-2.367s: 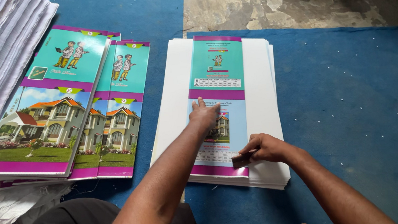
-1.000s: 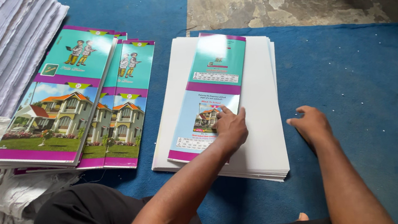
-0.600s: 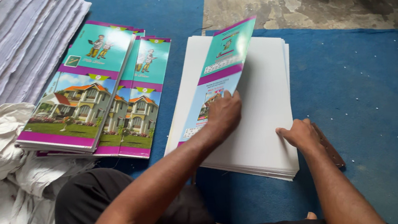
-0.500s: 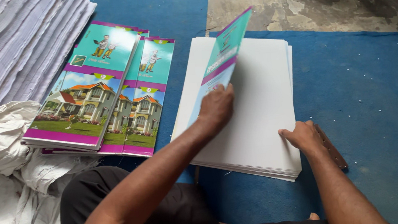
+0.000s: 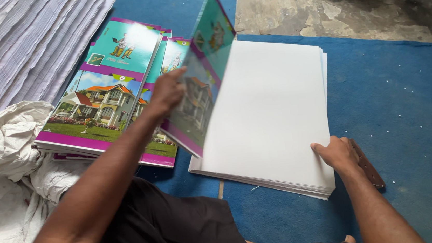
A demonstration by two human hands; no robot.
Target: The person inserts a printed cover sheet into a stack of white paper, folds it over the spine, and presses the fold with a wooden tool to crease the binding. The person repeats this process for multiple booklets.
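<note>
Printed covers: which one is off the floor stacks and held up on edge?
The cover in the left hand, tilted up beside the white sheet stack. The others lie flat in the two piles to its left.

Blue carpet (image 5: 407, 99) over bare grey concrete floor (image 5: 331, 12), daylit.

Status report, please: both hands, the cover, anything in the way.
Left hand lifting cover on edge. Right hand flat on white sheet stack. Path toward cover piles open.
</note>
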